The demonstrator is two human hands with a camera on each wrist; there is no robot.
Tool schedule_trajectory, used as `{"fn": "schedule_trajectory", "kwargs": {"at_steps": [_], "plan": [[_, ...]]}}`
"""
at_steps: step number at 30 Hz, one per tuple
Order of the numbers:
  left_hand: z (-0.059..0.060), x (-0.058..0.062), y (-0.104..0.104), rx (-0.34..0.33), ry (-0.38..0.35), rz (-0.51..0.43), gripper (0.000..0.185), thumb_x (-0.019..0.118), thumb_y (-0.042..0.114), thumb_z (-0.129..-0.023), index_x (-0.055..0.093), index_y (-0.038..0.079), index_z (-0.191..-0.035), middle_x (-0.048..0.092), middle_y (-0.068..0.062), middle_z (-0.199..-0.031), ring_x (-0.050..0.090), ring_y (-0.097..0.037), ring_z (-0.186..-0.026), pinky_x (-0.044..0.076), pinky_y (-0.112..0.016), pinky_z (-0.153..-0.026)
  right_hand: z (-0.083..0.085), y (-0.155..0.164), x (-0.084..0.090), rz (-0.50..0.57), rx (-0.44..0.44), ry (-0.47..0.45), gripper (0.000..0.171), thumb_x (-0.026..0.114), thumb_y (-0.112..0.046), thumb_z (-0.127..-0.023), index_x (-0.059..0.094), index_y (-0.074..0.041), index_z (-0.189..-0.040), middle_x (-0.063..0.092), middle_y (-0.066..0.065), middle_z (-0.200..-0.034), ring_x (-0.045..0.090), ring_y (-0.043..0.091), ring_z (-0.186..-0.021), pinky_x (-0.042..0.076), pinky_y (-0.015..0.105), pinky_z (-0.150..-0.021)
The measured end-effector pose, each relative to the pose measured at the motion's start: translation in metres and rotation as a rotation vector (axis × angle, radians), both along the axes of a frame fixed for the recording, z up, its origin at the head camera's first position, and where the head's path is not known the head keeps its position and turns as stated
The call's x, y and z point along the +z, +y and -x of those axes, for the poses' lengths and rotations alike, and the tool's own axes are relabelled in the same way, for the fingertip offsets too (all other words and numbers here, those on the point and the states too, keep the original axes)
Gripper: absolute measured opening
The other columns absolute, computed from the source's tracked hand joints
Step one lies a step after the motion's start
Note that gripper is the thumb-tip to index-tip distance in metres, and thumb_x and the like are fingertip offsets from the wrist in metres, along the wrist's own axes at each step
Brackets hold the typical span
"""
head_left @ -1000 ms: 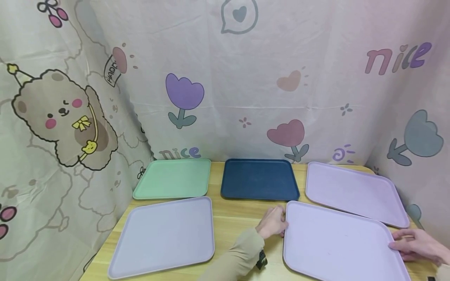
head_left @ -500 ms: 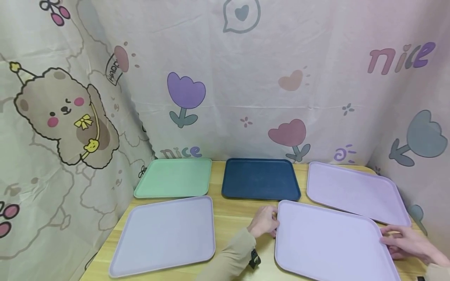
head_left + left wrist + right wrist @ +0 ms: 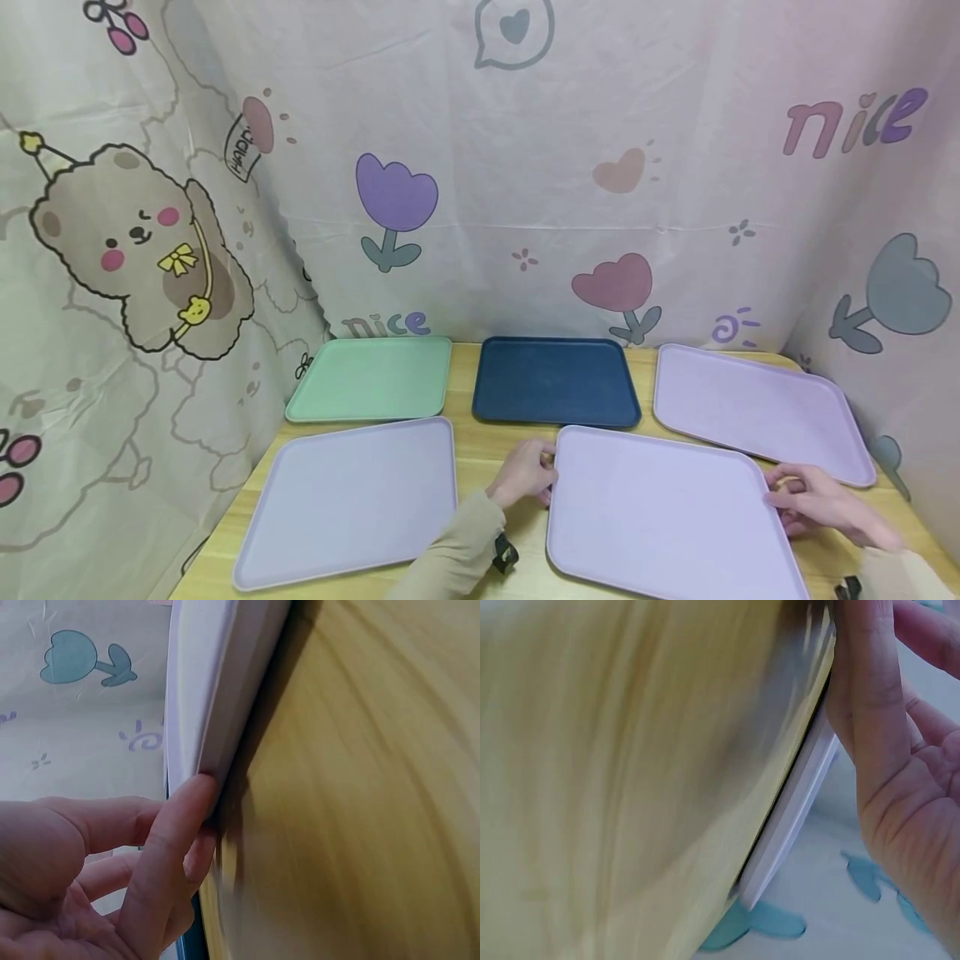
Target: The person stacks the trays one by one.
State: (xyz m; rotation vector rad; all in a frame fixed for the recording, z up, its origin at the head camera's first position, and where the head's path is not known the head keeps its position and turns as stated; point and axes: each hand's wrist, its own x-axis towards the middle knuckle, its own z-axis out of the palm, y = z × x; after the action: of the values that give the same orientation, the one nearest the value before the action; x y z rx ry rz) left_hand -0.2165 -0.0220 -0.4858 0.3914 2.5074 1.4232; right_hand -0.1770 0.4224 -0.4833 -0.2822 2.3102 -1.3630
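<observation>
In the head view a lilac rectangular tray point(image 3: 667, 517) lies at the front right of the table, its near edge cut off by the frame. My left hand point(image 3: 522, 473) holds its left rim, and the left wrist view shows fingertips point(image 3: 196, 787) against the tray's side, close to the wood. At the opposite side my right hand point(image 3: 810, 500) grips the right rim, thumb toward the top. In the right wrist view the right hand point(image 3: 892, 742) covers much of what it touches.
Another pale lilac tray point(image 3: 352, 504) lies at front left. Along the back stand a mint green tray point(image 3: 375, 379), a dark blue tray point(image 3: 555, 382) and a third lilac tray point(image 3: 757, 408). A printed curtain point(image 3: 487, 167) hangs around the wooden table point(image 3: 480, 454).
Both hands have slid the front right tray to the left, its left rim now below the dark blue tray. The other trays have not moved.
</observation>
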Motion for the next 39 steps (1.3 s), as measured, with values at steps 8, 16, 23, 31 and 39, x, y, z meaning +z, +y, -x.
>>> {"fn": "schedule_trajectory", "kwargs": {"at_steps": [8, 16, 23, 31, 39], "plan": [[0.000, 0.004, -0.032, 0.019, -0.027, 0.042, 0.037, 0.059, -0.013, -0.079, 0.062, -0.011, -0.116, 0.058, -0.004, -0.066, 0.058, -0.010, -0.039, 0.054, -0.027, -0.038, 0.011, -0.034, 0.004, -0.017, -0.021, -0.016, 0.035, 0.056, -0.007, -0.098, 0.043, 0.021, -0.113, 0.059, 0.003, -0.077, 0.065, 0.010, -0.064, 0.062, 0.028, -0.059], [0.001, 0.011, -0.062, 0.002, -0.077, 0.047, 0.038, 0.058, -0.015, -0.077, 0.057, -0.013, -0.116, 0.062, -0.010, -0.065, 0.061, -0.014, -0.042, 0.057, -0.029, -0.042, 0.017, -0.068, 0.002, 0.022, -0.025, 0.012, 0.032, 0.057, -0.002, -0.094, 0.043, 0.020, -0.112, 0.057, 0.003, -0.075, 0.063, 0.010, -0.062, 0.062, 0.029, -0.058], [-0.003, 0.016, -0.084, 0.036, -0.072, 0.117, 0.041, 0.057, -0.013, -0.078, 0.057, -0.010, -0.119, 0.061, -0.008, -0.064, 0.058, -0.011, -0.041, 0.057, -0.029, -0.042, 0.023, -0.096, 0.003, 0.006, -0.037, 0.040, 0.032, 0.059, 0.000, -0.091, 0.045, 0.020, -0.112, 0.058, 0.006, -0.075, 0.065, 0.013, -0.060, 0.062, 0.032, -0.057], [-0.004, 0.018, -0.103, 0.063, -0.027, 0.147, 0.039, 0.061, -0.013, -0.077, 0.058, -0.012, -0.116, 0.063, -0.008, -0.064, 0.060, -0.012, -0.038, 0.056, -0.030, -0.040, 0.030, -0.121, 0.006, -0.013, -0.040, 0.058, 0.026, 0.060, 0.002, -0.090, 0.045, 0.016, -0.107, 0.060, 0.008, -0.076, 0.065, 0.016, -0.061, 0.062, 0.031, -0.055], [-0.005, 0.020, -0.113, 0.063, 0.012, 0.213, 0.038, 0.063, -0.012, -0.075, 0.059, -0.011, -0.113, 0.063, -0.007, -0.061, 0.058, -0.009, -0.037, 0.053, -0.026, -0.041, 0.034, -0.136, 0.005, -0.032, -0.043, 0.094, 0.022, 0.061, 0.006, -0.088, 0.046, 0.014, -0.102, 0.059, 0.009, -0.074, 0.063, 0.015, -0.058, 0.061, 0.031, -0.053]]}}
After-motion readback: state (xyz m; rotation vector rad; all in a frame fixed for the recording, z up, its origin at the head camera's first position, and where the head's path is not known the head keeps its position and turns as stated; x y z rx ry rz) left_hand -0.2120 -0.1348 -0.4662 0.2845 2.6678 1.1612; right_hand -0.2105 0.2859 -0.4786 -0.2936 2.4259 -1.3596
